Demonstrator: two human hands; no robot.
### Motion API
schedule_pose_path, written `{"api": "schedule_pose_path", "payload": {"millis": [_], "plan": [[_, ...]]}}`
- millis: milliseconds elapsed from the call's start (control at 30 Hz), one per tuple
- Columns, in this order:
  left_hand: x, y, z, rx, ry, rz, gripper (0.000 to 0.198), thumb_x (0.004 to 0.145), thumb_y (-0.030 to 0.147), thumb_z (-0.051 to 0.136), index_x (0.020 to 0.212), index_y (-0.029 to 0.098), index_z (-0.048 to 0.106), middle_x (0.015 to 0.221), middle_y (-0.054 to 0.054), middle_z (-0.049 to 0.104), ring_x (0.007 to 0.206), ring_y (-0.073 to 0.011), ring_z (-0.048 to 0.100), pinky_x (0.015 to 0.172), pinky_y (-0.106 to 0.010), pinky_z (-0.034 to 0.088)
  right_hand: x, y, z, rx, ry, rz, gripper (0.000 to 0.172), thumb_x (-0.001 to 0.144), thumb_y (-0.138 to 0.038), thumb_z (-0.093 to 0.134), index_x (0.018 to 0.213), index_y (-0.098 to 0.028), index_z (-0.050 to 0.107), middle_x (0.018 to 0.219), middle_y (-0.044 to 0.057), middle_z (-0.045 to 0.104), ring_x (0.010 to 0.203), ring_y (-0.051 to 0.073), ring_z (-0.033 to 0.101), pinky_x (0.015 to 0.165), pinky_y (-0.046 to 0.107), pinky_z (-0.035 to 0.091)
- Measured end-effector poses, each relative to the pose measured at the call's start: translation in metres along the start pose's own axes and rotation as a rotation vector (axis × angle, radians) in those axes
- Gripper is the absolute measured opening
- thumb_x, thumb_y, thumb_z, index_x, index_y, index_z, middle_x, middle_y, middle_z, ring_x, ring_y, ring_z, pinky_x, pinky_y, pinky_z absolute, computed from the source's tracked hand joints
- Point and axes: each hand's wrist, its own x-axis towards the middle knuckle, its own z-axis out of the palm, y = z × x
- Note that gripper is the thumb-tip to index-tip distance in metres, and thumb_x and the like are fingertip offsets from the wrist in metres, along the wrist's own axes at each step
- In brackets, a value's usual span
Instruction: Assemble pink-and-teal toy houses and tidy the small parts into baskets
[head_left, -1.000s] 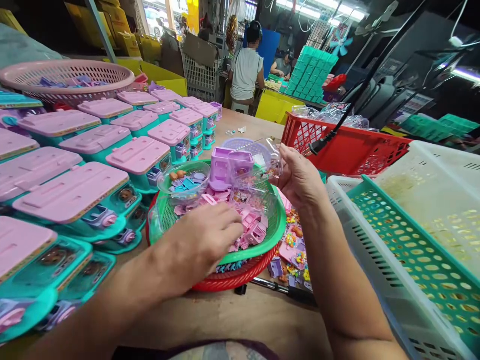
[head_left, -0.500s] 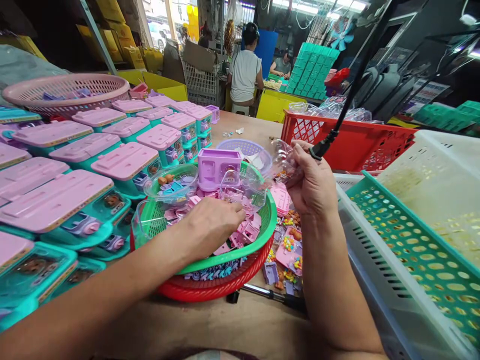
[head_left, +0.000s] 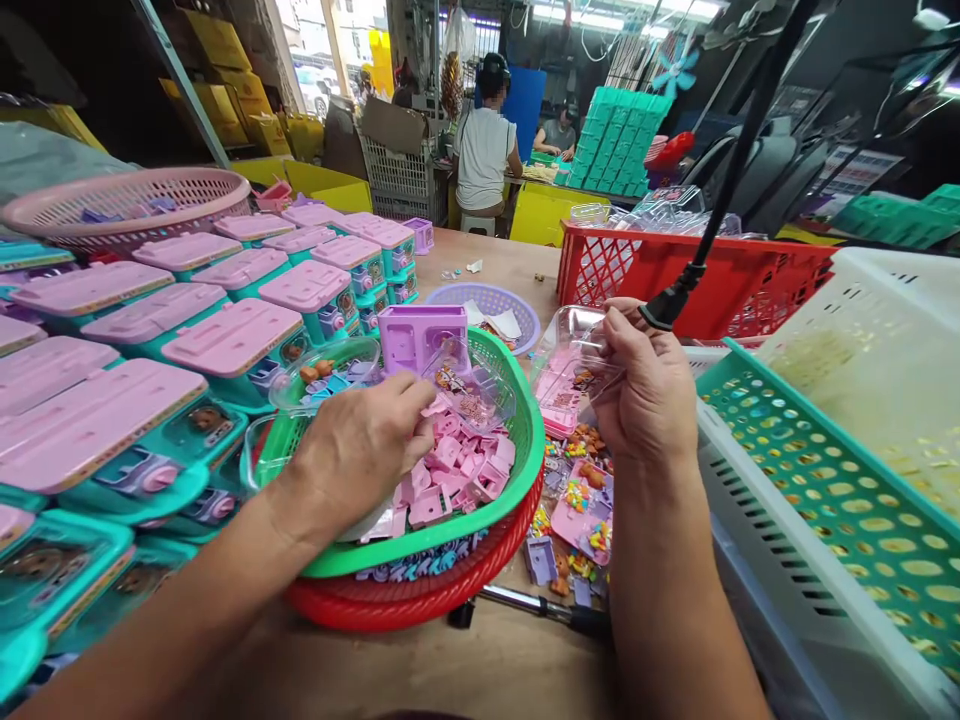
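Note:
My right hand (head_left: pixel 649 375), over the right side of the table, pinches a clear plastic shell (head_left: pixel 559 365) at its edge. Above a green basket (head_left: pixel 529 450) is my left hand (head_left: pixel 367 430), fingers closed together; what they hold, if anything, is hidden. Small pink plastic parts (head_left: pixel 457 465) fill much of the basket. Just beyond the left fingertips lies another clear shell (head_left: pixel 480 390) with a printed picture; I cannot tell whether they touch it. A purple plastic box (head_left: pixel 424 335) stands at the basket's back, beside a clear tray (head_left: pixel 322 375) of blue and brown pieces.
Pink-lidded teal boxes (head_left: pixel 232 335) are stacked on the left. A red basket (head_left: pixel 420 605) sits under the green one. Colourful small parts (head_left: pixel 577 500) lie right of it. A red crate (head_left: pixel 675 275) and a white crate (head_left: pixel 750 480) border the right side. A black cable (head_left: pixel 712 220) hangs close to my right hand.
My left hand has risen from the pink parts and drawn back left, uncovering more of them. My right hand has moved slightly right and down, with the clear shell still in it.

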Motion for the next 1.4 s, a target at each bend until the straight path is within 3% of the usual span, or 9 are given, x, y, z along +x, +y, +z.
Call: {"api": "schedule_pose_path", "payload": {"millis": [400,633,733,933,1067,1167,1233,1333,1400], "plan": [[-0.001,-0.004,0.001,-0.152,0.121,-0.077,0.023,0.089,0.023,0.050,0.099,0.012,0.067,0.083,-0.007,0.066,0.068,-0.0178,0.061,0.062,-0.030,0.047,-0.012,-0.004,-0.005,-0.329,-0.072,-0.145,0.013,0.086,-0.039,0.063,0.094,-0.029,0.062,0.077,-0.001,0.050,0.064,0.014,0.050,0.055,0.026,0.042],[-0.006,-0.002,-0.006,-0.177,0.147,-0.102,0.021,0.090,0.027,0.049,0.096,0.015,0.066,0.085,-0.006,0.066,0.073,-0.0183,0.061,0.065,-0.032,0.046,-0.024,-0.022,-0.022,-0.359,-0.111,-0.063,0.010,0.084,-0.031,0.068,0.093,-0.028,0.067,0.073,-0.001,0.054,0.056,0.011,0.046,0.049,0.026,0.039],[-0.012,0.000,-0.010,-0.252,0.087,-0.020,0.020,0.091,0.027,0.048,0.095,0.016,0.065,0.083,-0.005,0.063,0.074,-0.0181,0.059,0.065,-0.032,0.045,-0.028,-0.035,-0.028,-0.503,-0.230,-0.006,0.016,0.084,-0.037,0.069,0.096,-0.027,0.068,0.075,0.001,0.059,0.057,0.013,0.052,0.046,0.026,0.040],[-0.036,0.002,-0.013,-0.375,-0.127,0.237,0.022,0.095,0.025,0.046,0.088,0.020,0.066,0.085,-0.005,0.062,0.077,-0.0178,0.058,0.067,-0.032,0.044,-0.044,-0.046,-0.036,-0.920,-0.670,0.059,0.028,0.094,-0.045,0.054,0.113,-0.027,0.063,0.084,0.003,0.070,0.065,0.017,0.064,0.052,0.027,0.050],[-0.041,-0.012,-0.021,-0.384,-0.022,0.232,0.019,0.096,0.026,0.047,0.094,0.021,0.065,0.090,-0.005,0.063,0.084,-0.0181,0.059,0.072,-0.031,0.047,-0.071,-0.058,-0.039,-1.244,-0.643,-0.173,0.032,0.093,-0.047,0.053,0.118,-0.030,0.062,0.089,0.005,0.074,0.068,0.022,0.070,0.054,0.031,0.051],[-0.034,-0.035,-0.023,-0.251,0.180,0.116,0.018,0.095,0.029,0.050,0.099,0.019,0.064,0.097,-0.008,0.063,0.092,-0.0217,0.059,0.080,-0.036,0.049,-0.076,-0.070,-0.029,-1.368,-0.569,-0.308,0.037,0.092,-0.050,0.052,0.121,-0.030,0.061,0.068,0.003,0.070,0.046,0.022,0.061,0.039,0.031,0.038],[-0.029,-0.050,-0.020,-0.134,0.229,-0.005,0.023,0.093,0.032,0.050,0.103,0.016,0.065,0.100,-0.011,0.063,0.095,-0.0254,0.059,0.083,-0.042,0.050,-0.063,-0.069,-0.013,-1.414,-0.516,-0.345,0.037,0.092,-0.051,0.051,0.120,-0.029,0.062,0.070,0.004,0.069,0.049,0.022,0.062,0.041,0.031,0.038],[-0.024,-0.064,-0.013,-0.014,0.110,-0.120,0.028,0.091,0.035,0.051,0.103,0.014,0.067,0.100,-0.013,0.067,0.098,-0.0289,0.062,0.087,-0.046,0.051,-0.021,-0.044,0.018,-1.378,-0.540,-0.347,0.032,0.092,-0.046,0.054,0.113,-0.025,0.065,0.088,0.008,0.070,0.065,0.022,0.065,0.056,0.033,0.048],[-0.023,-0.066,-0.011,0.006,0.020,-0.163,0.025,0.090,0.034,0.053,0.098,0.016,0.069,0.095,-0.012,0.070,0.095,-0.0283,0.066,0.084,-0.043,0.053,0.009,-0.017,0.037,-1.235,-0.705,-0.333,0.031,0.091,-0.043,0.058,0.113,-0.023,0.065,0.101,0.009,0.066,0.072,0.018,0.063,0.065,0.034,0.052]]}}
